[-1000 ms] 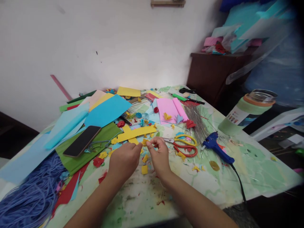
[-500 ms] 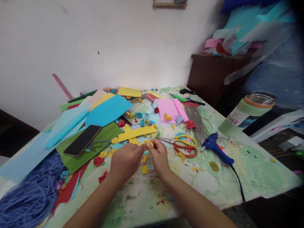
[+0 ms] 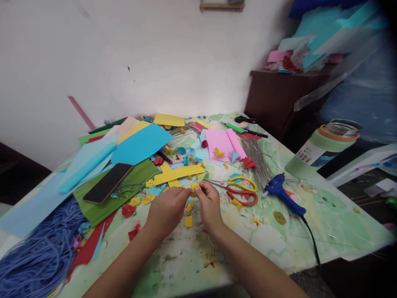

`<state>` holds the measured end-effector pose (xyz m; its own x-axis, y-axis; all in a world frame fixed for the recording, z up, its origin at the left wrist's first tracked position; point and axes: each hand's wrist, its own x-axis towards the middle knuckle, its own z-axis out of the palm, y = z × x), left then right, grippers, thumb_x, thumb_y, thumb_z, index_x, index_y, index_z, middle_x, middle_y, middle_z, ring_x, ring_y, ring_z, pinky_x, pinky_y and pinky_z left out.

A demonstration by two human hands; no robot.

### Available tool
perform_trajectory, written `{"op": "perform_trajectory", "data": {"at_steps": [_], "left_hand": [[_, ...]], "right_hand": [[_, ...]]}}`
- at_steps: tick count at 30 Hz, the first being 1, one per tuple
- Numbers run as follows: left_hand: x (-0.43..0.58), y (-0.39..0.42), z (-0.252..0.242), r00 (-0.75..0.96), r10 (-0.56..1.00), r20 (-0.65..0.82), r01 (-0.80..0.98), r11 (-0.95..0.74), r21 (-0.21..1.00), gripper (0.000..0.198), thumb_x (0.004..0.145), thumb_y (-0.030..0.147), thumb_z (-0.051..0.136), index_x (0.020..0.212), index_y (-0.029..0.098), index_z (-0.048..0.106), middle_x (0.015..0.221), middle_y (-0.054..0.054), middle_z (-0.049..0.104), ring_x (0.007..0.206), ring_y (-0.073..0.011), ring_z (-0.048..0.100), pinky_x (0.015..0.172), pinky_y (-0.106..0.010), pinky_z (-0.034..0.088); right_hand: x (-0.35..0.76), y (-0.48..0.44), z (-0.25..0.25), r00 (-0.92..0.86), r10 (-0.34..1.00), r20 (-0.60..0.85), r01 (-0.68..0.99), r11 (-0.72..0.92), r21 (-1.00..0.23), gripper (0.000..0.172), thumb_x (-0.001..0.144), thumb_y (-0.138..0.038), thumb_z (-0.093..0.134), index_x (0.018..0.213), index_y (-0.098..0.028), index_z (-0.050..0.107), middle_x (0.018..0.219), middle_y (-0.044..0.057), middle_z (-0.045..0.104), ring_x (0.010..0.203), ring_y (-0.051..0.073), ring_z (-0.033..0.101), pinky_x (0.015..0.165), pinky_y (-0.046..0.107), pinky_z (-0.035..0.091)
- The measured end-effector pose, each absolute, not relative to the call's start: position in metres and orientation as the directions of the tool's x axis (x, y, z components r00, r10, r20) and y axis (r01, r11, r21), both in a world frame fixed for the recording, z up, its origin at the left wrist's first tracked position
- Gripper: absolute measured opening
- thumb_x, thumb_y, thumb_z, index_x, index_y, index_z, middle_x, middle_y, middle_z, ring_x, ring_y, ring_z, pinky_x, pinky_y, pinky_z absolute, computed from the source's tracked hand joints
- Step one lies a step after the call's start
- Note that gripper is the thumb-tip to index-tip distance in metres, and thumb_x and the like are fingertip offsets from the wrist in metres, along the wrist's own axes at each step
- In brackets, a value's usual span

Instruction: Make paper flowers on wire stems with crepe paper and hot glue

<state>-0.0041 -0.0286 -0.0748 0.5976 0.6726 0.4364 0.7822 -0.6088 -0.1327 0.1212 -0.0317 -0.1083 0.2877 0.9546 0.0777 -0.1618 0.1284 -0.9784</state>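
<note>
My left hand (image 3: 166, 209) and my right hand (image 3: 209, 205) meet over the middle of the table (image 3: 335, 223). Both pinch a small yellow paper piece (image 3: 194, 188) between fingertips and thumbs, just above the tabletop. Yellow scraps (image 3: 188, 221) lie directly beneath the hands. A long yellow paper strip (image 3: 178, 174) lies just beyond them. Red and yellow scissors (image 3: 240, 188) rest right of my right hand.
A blue glue gun (image 3: 281, 192) with a black cord lies at the right. A phone (image 3: 107, 183) sits on green paper at left, beside blue cord (image 3: 37, 252). Coloured sheets, pink paper (image 3: 221, 142) and thin wires (image 3: 259, 159) cover the back. A green jar (image 3: 322, 147) stands right.
Both hands have shifted slightly nearer each other and turned the small yellow piece between their fingertips. Nothing else on the table moved.
</note>
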Motion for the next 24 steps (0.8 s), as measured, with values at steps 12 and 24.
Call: {"op": "perform_trajectory", "data": {"at_steps": [12,24], "left_hand": [[-0.0114,-0.0244,-0.0782,0.487,0.636,0.598,0.829,-0.552,-0.089,0.019,0.085,0.020,0.047,0.093,0.015,0.063,0.073,-0.006,0.068,0.065,-0.0187,0.063,0.056,-0.027,0.043],[-0.0114,-0.0270,-0.0709,0.423,0.616,0.665,0.827,-0.562,-0.006,0.018,0.086,0.023,0.048,0.092,0.016,0.064,0.075,-0.005,0.070,0.066,-0.0162,0.064,0.059,-0.024,0.045]], "right_hand": [[0.1164,-0.0357,-0.1081,0.283,0.937,0.205,0.031,0.205,-0.978,0.007,0.074,-0.024,0.057,0.077,-0.019,0.053,0.075,-0.001,0.052,0.069,0.014,0.047,0.066,0.027,0.040],[0.1169,-0.0401,-0.1060,0.262,0.918,0.299,0.109,0.280,-0.954,0.010,0.075,-0.024,0.058,0.084,-0.019,0.055,0.079,0.000,0.053,0.072,0.014,0.048,0.068,0.027,0.041]]}}
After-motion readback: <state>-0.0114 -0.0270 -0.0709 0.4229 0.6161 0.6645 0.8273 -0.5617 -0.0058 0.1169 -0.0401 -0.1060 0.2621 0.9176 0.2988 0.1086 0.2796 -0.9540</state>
